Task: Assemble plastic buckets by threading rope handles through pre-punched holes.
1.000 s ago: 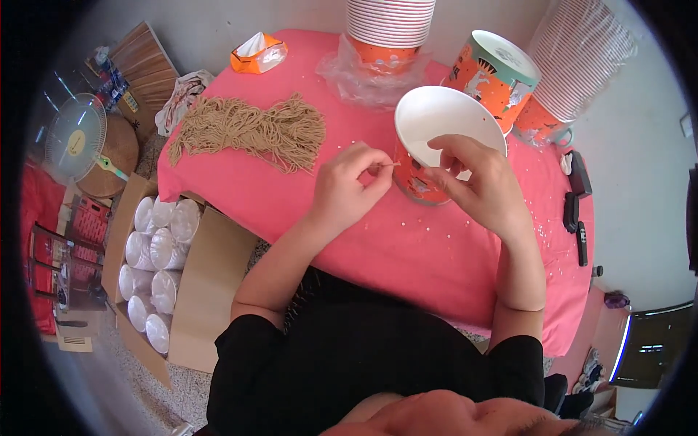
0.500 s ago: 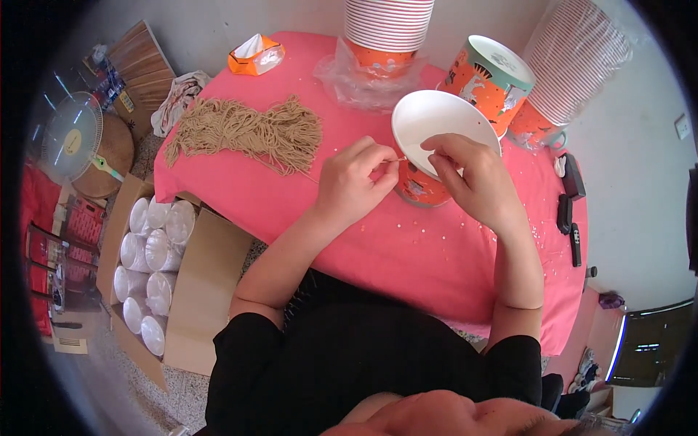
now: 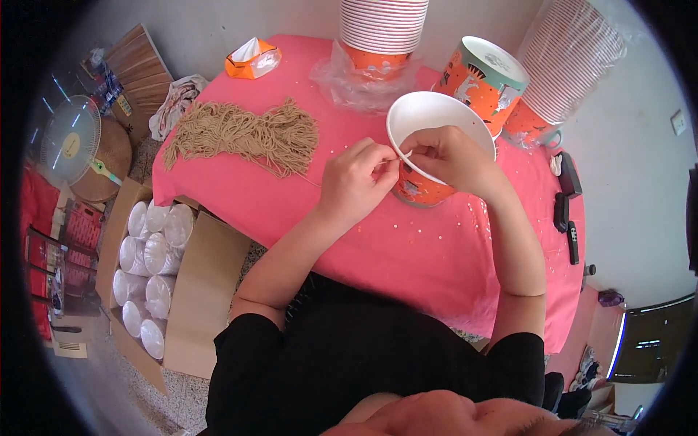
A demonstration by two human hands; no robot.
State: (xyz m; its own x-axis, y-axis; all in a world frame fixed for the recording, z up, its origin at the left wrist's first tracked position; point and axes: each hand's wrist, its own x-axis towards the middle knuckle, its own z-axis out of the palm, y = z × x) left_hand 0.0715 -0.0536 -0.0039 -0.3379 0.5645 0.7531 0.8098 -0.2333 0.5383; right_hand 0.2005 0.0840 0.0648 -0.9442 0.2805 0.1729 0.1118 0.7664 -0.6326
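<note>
- Left hand (image 3: 358, 182) is closed at the fingertips, pinching a thin pale string (image 3: 402, 155) at the rim of an orange paper tub (image 3: 429, 145).
- Right hand (image 3: 452, 156) curls over the tub's rim, its fingers pinched on the same string, just beside the left fingertips.
- That tub, white inside, stands on the pink tablecloth (image 3: 407, 254), close in front of the person.
- Left of the person, on the floor, an open cardboard box (image 3: 196, 291) holds rows of white lids or cups.
- Farther back on the cloth lies a heap of tan cord (image 3: 247, 134).
- Beyond the tub stand a second orange tub (image 3: 483, 80), a stack of tubs (image 3: 382, 33) and, at the right, another leaning stack (image 3: 571, 62).
- An orange tissue box (image 3: 251, 59) sits at the far edge.
</note>
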